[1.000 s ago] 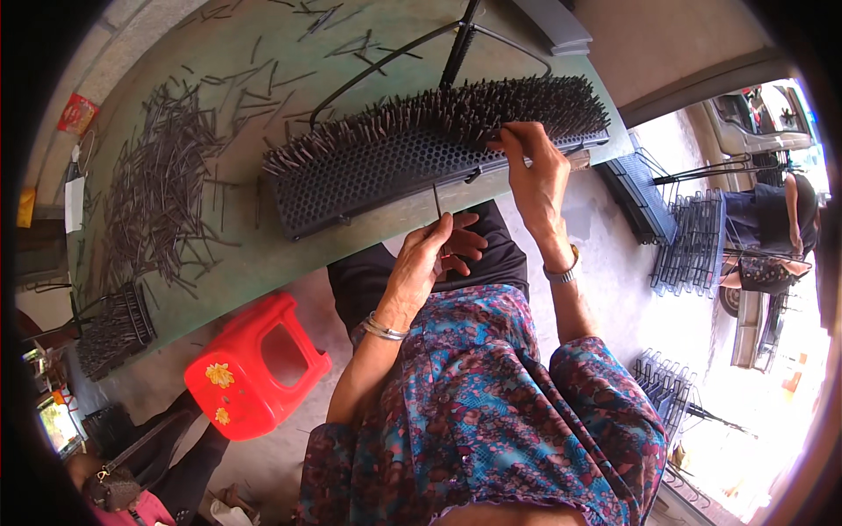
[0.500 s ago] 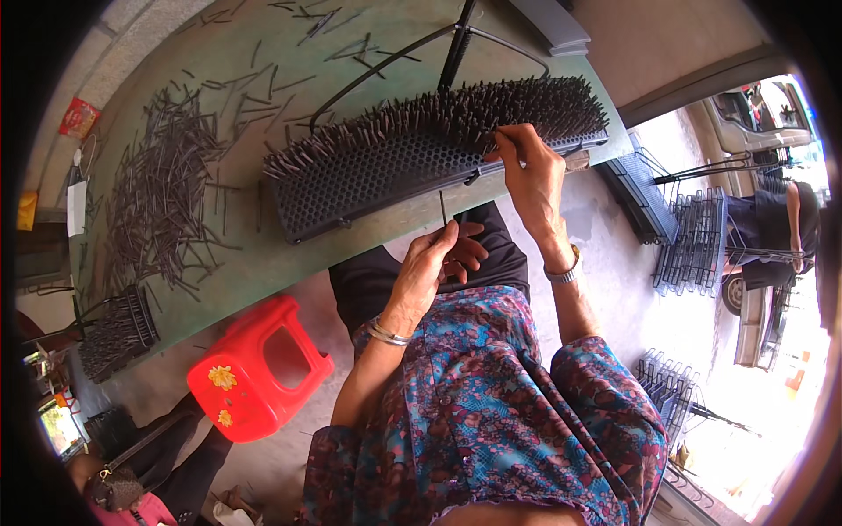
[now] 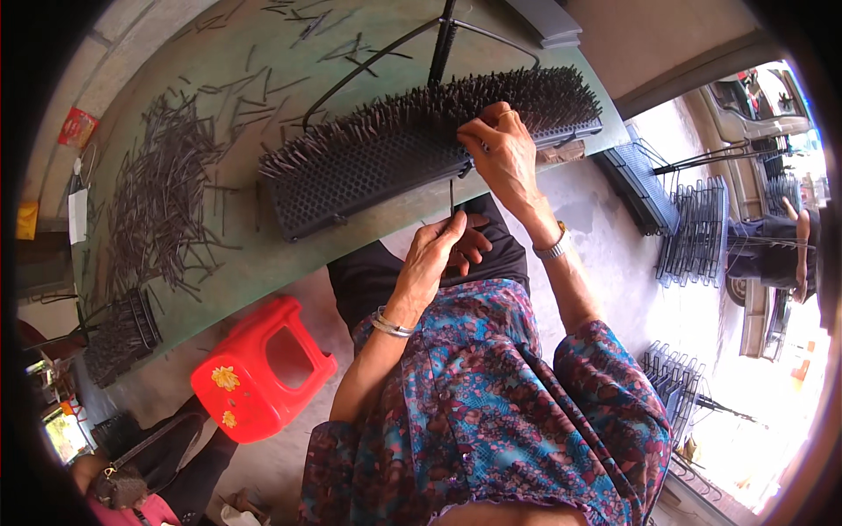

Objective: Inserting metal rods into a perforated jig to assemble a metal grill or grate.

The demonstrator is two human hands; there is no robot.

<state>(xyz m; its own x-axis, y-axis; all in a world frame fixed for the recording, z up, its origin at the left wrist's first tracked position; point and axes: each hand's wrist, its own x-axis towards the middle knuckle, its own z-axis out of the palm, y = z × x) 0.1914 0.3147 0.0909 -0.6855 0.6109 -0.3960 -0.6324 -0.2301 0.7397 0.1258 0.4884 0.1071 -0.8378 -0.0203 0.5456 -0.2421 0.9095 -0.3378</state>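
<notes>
A long dark board (image 3: 351, 188), perforated with rows of round holes, lies slanted along the near edge of the green table. Thin dark strips (image 3: 535, 92) stand packed in its far rows and right part; bare holes show along the near left. My right hand (image 3: 507, 158) is over the board's near right part, thumb and fingertips pinched at the edge of the standing strips; what they grip is hidden. Below the board's near edge, my left hand (image 3: 428, 267) is closed on a thin dark strip (image 3: 452, 197) that points upward between thumb and finger.
Loose strips (image 3: 162, 193) lie heaped on the table's left. A wire support (image 3: 377, 66) stands behind the board. Below the table is a red plastic stool (image 3: 250, 377), with a seated person (image 3: 140, 491) nearby. Racks (image 3: 693, 228) and another person (image 3: 776, 254) are at right.
My right hand has moved a little left along the board, still pinched. My left hand has shifted slightly right with its strip. The whole view has shifted slightly.
</notes>
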